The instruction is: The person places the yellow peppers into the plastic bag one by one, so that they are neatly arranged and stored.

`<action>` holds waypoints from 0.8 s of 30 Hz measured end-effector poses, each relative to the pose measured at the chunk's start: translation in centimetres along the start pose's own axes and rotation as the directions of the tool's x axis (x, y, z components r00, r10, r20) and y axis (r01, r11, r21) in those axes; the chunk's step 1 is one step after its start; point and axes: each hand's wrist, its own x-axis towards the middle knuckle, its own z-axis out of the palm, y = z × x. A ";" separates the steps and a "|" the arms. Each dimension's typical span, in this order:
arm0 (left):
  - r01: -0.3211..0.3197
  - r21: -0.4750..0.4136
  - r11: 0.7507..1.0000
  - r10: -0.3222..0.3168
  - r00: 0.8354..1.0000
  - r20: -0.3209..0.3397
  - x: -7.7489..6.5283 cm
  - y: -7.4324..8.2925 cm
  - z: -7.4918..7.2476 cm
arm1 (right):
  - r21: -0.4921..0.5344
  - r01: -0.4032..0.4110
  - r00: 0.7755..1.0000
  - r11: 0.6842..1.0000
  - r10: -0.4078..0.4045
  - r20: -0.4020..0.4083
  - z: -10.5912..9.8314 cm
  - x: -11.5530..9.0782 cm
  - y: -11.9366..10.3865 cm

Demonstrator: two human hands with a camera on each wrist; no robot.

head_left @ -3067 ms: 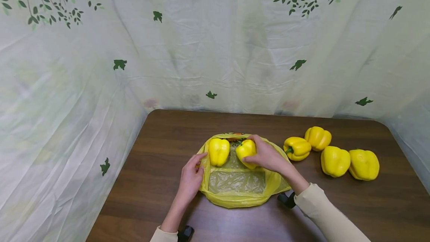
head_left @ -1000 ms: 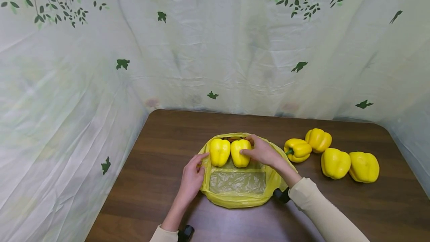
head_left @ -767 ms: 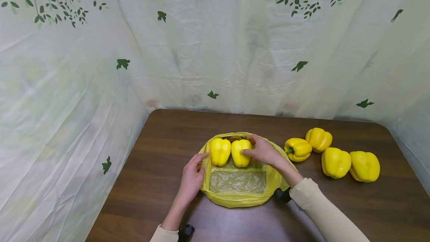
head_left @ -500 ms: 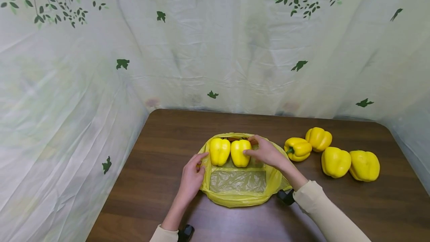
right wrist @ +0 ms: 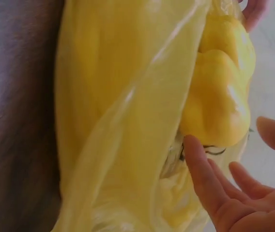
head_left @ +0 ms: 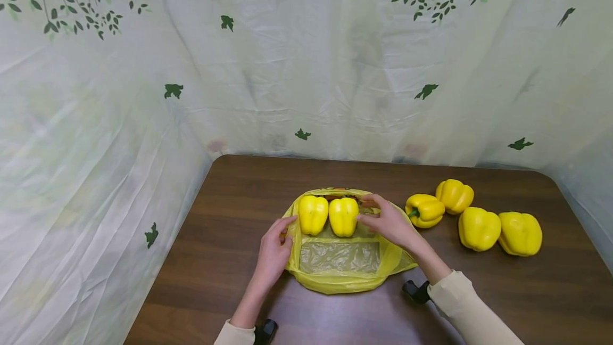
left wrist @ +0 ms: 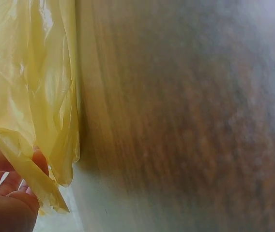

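Observation:
A yellow plastic bag (head_left: 335,284) lies spread on the table with its mouth facing up. Inside its far part, two yellow bell peppers sit side by side, the left pepper (head_left: 313,216) close against the right pepper (head_left: 343,218). My left hand (head_left: 275,252) pinches the bag's left rim; in the left wrist view the thin film (left wrist: 36,179) passes between thumb and fingers. Just right of the right-hand pepper, my right hand (head_left: 390,222) is spread over the bag's right side, holding nothing. The right wrist view shows its loosely extended fingers (right wrist: 200,169) close by the pepper (right wrist: 215,106).
To the right of the bag, several more yellow peppers lie grouped on the brown wooden table (head_left: 230,212): one on its side (head_left: 424,211), another behind it (head_left: 454,196), and a pair in front (head_left: 479,229). A pale leaf-printed curtain (head_left: 335,95) hangs behind.
My right hand has set its pepper against the left one in the bag, let go of it, and drawn back to the right. The left hand has kept its place on the rim.

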 end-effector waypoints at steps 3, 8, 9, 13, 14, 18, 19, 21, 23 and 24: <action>0.003 -0.001 1.000 -0.003 1.000 0.004 0.1 0.0 0.0 | -0.006 0.021 1.000 1.000 -0.021 -0.016 -0.3 -0.3 0.3; 0.004 -0.001 1.000 -0.004 1.000 0.007 0.1 0.0 0.0 | -0.018 0.082 0.996 0.996 -0.083 -0.022 -0.8 -1.0 0.9; 0.003 -0.001 1.000 -0.003 1.000 0.007 0.1 0.0 0.0 | -0.024 0.096 0.995 0.995 -0.096 -0.027 -1.0 -1.2 1.0; 0.009 -0.001 1.000 -0.009 1.000 0.003 0.1 -0.1 0.0 | -0.024 0.127 0.991 0.992 -0.128 -0.042 -1.5 -1.8 1.3; 0.011 0.001 1.000 -0.011 1.000 0.002 0.1 0.0 0.0 | -0.024 0.134 0.990 0.991 -0.135 -0.046 -1.6 -1.9 1.4; 0.017 0.003 1.000 -0.017 1.000 -0.002 0.1 0.0 0.0 | -0.012 0.161 0.985 0.987 -0.161 -0.059 -2.2 -2.4 1.7; 0.018 0.001 1.000 -0.018 1.000 0.000 0.1 0.0 0.0 | -0.010 0.168 0.984 0.986 -0.169 -0.064 -2.4 -2.5 1.7; 0.022 -0.005 1.000 -0.022 1.000 0.003 0.1 0.0 0.0 | -0.001 0.191 0.979 0.982 -0.191 -0.077 -2.7 -2.8 1.9; 0.023 -0.009 1.000 -0.023 1.000 0.005 0.1 0.0 0.0 | -0.005 0.215 0.972 0.977 -0.214 -0.097 -3.0 -3.1 2.0; 0.023 -0.011 1.000 -0.023 1.000 0.005 0.1 0.0 0.0 | -0.010 0.231 0.967 0.973 -0.231 -0.108 -3.1 -3.3 2.0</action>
